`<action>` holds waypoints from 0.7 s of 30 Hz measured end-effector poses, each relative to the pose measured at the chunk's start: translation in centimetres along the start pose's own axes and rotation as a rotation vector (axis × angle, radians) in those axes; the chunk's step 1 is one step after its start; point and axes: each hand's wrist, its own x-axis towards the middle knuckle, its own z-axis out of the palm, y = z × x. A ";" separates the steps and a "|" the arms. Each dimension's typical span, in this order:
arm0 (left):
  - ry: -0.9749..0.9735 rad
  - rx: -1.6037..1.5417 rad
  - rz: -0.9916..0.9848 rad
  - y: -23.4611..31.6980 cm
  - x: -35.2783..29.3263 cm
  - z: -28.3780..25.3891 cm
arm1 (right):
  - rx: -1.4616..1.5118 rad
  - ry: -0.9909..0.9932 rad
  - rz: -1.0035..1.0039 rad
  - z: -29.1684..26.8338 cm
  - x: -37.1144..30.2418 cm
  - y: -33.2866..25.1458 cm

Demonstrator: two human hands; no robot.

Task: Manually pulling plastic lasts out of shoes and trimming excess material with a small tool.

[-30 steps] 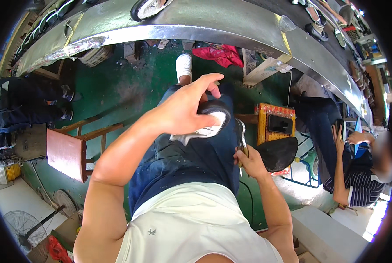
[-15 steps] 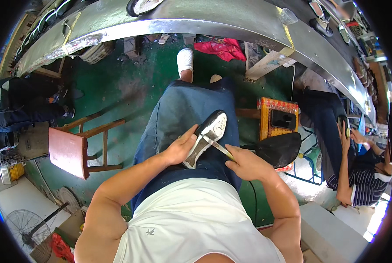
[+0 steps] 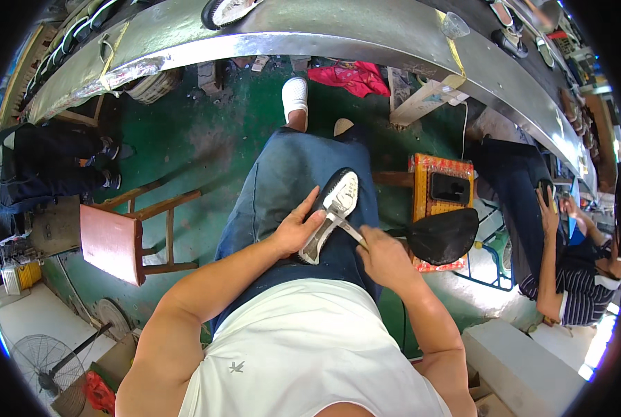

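The shoe point(image 3: 344, 197) lies sole up on the person's lap, over the right thigh, its dark rounded toe pointing away and its narrower heel end toward the white shirt point(image 3: 296, 333). From the left, a second person in dark trousers point(image 3: 57, 160) stands at the edge of view, and a wire fan point(image 3: 41, 372) is below, with a red plastic bag point(image 3: 99, 390) near it. Next comes a stool point(image 3: 112, 243) with a reddish-brown seat, its wooden legs toward the person. The left hand point(image 3: 298, 231) holds the shoe along its left flank, thumb over the edge of the sole and index finger stretched out; the other fingers are partly hidden. A white clog point(image 3: 294, 97) shows on the green floor point(image 3: 206, 139) farther out. The metal tool point(image 3: 351, 231) slants across the sole, its head at the middle of the shoe. The right hand point(image 3: 383, 256) has its fingers curled around the handle. To the right, a dark phone point(image 3: 451, 187) lies on an orange-and-red stand point(image 3: 425, 186), just beyond a rounded black object point(image 3: 442, 238). At far right sits a co-worker in a striped top point(image 3: 587, 299).
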 end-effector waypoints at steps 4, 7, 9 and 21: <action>0.084 0.393 0.052 1.4 -0.6 0.6 | -0.210 0.167 -0.048 0.4 -0.5 0.8; 0.099 0.439 0.169 2.4 -0.7 1.1 | 0.087 0.056 0.055 1.5 -0.5 2.1; 0.095 0.474 0.243 2.8 -0.8 1.3 | 0.275 0.027 0.111 2.5 -0.5 3.1; -0.080 0.973 0.138 6.6 -1.0 1.5 | 0.699 -0.303 0.289 -2.9 -1.0 4.9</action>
